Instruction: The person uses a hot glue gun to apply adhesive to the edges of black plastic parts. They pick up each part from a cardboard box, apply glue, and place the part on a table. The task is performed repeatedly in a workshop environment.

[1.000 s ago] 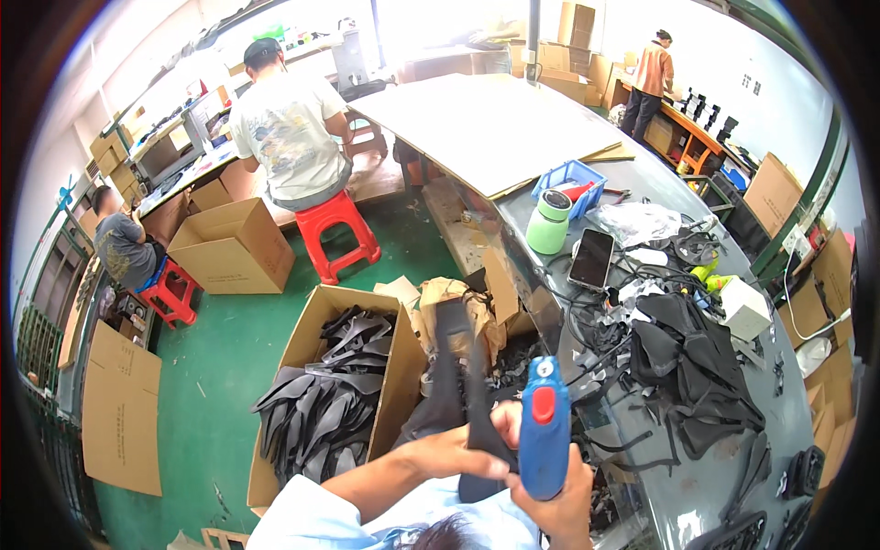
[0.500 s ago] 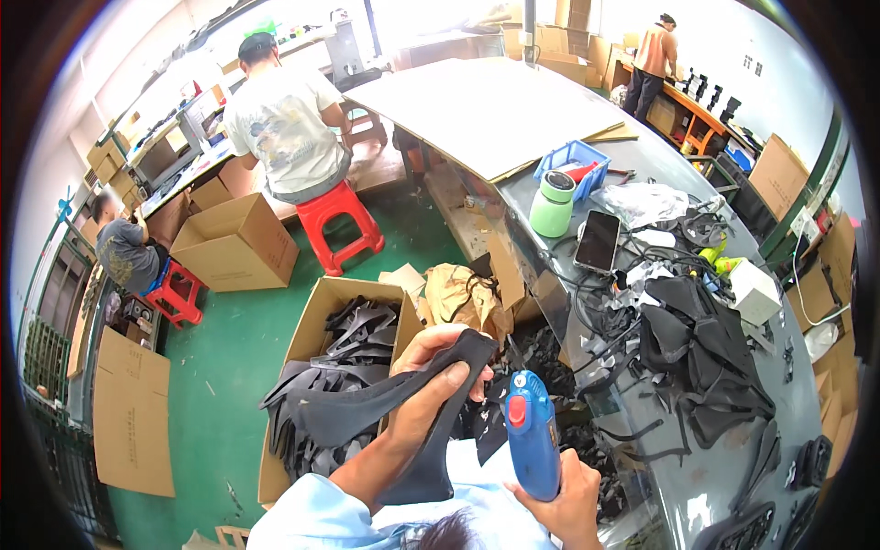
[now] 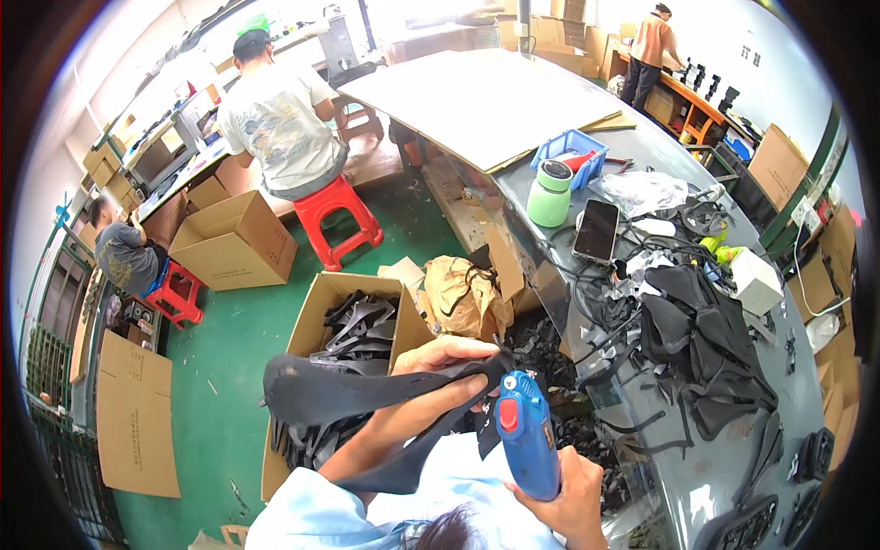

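Observation:
My left hand (image 3: 438,396) grips a long, curved, black foam-like piece (image 3: 335,394), its fingers closed near one end while the rest hangs off to the left and below. In my right hand (image 3: 573,495) is a blue hand-held power tool (image 3: 533,454) with a red button, fingers wrapped round its lower body. The tool's head is right beside the held end of the black piece; its working tip is hidden, and I cannot tell whether they touch. Below the left forearm, a cardboard box (image 3: 310,321) holds several similar black pieces (image 3: 360,330).
To the right, a grey table (image 3: 632,504) bears a heap of black pieces (image 3: 701,339), a phone (image 3: 597,231), a green bottle (image 3: 549,194) and a blue basket (image 3: 591,165). Black scraps (image 3: 541,353) lie below its edge. Two people sit on red stools (image 3: 337,220); another stands far right.
The held end of the black piece has moved right and down, up against the tool's head. Its loose part has swung left. The tool has shifted slightly and stays in my right hand.

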Demonstrator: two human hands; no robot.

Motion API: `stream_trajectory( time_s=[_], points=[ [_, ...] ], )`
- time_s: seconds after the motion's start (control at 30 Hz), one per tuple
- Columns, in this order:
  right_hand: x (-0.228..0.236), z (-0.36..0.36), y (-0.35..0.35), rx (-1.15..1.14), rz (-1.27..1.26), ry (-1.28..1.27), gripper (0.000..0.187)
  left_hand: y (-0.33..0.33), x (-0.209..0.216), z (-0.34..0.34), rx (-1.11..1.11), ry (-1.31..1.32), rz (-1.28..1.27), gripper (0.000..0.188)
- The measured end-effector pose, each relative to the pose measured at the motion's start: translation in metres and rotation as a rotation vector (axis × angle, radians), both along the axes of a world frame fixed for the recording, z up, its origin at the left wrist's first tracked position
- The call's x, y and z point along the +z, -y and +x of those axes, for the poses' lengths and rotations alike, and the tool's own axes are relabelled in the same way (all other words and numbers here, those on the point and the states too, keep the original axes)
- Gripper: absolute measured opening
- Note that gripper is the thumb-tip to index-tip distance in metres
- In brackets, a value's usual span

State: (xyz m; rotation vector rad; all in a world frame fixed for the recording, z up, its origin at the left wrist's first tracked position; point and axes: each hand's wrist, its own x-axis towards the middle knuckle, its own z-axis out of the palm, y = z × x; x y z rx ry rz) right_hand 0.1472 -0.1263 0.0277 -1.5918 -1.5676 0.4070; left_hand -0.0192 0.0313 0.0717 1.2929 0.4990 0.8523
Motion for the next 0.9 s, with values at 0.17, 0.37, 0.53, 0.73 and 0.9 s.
stream_trajectory(
  time_s=[0.17, 0.37, 0.53, 0.73, 0.9],
  points=[
    [-0.005, 0.007, 0.003, -0.009, -0.025, 0.059, 0.049, -0.015, 0.027, -0.013, -0.201, -0.3, -0.238, 0.03],
    [-0.02, 0.015, 0.013, 0.005, -0.067, 0.182, 0.046, -0.03, 0.041, -0.019, -0.252, -0.466, -0.238, 0.031],
    [-0.021, 0.013, 0.013, 0.051, -0.075, 0.215, 0.042, -0.04, 0.026, -0.024, -0.32, -0.596, -0.042, 0.029],
    [-0.021, 0.009, 0.013, 0.06, -0.094, 0.228, 0.04, -0.048, 0.024, -0.012, -0.496, -0.785, 0.238, 0.028],
    [-0.015, 0.003, 0.008, 0.094, -0.065, 0.189, 0.039, -0.043, 0.018, -0.006, -0.555, -0.74, 0.271, 0.029]
  ],
)
